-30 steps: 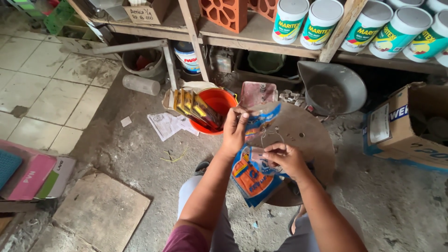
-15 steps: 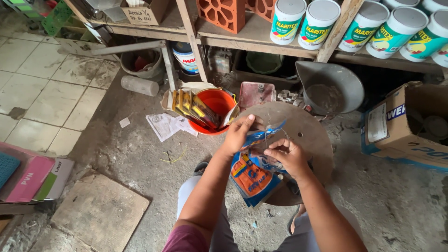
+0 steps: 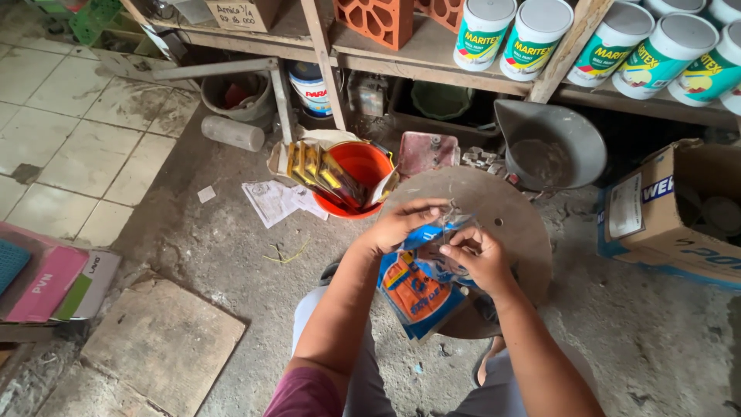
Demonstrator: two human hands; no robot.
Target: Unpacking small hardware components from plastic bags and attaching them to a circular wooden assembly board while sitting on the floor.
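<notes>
Holding a blue-orange packet over the round disc, both hands

Obs., head view, looking down. We have both hands on one blue and orange plastic packet [image 3: 421, 289], held in front of us just above the knees. Left hand [image 3: 397, 224] grips its upper left edge, fingers [image 3: 432, 207] curled over the top, closed on the plastic. Right hand [image 3: 475, 259] pinches the upper right part, fingertips bent in and closed on the same packet. Hands sit close together, nearly touching at the top edge. Lower half of packet hangs free below the hands, orange face up.

Behind/under the packet: grey round disc [image 3: 502, 220], dusty, lying flat on the concrete floor [image 3: 231, 262]. Packet overlaps its near edge in this view; contact w/ disc cannot be told.

Surroundings:
- Orange bucket [image 3: 363, 166] just left of disc, holding several yellow-dark sachets [image 3: 320, 170] that lean out over its left rim.
- Crumpled paper sheet [image 3: 278, 201] on floor beside bucket.
- Grey metal pan [image 3: 552, 143] beyond disc, under the wooden shelf [image 3: 432, 58].
- On shelf: row of white paint tubs [image 3: 482, 31] w/ green-yellow labels, plus an orange vented clay block [image 3: 374, 19].
- Cardboard box [image 3: 664, 212] at right, open, on floor.
- Flat cardboard piece [image 3: 162, 340] at lower left; pink and green folders [image 3: 58, 282] at far left edge.
- Tiled floor section [image 3: 69, 116] at upper left.
</notes>
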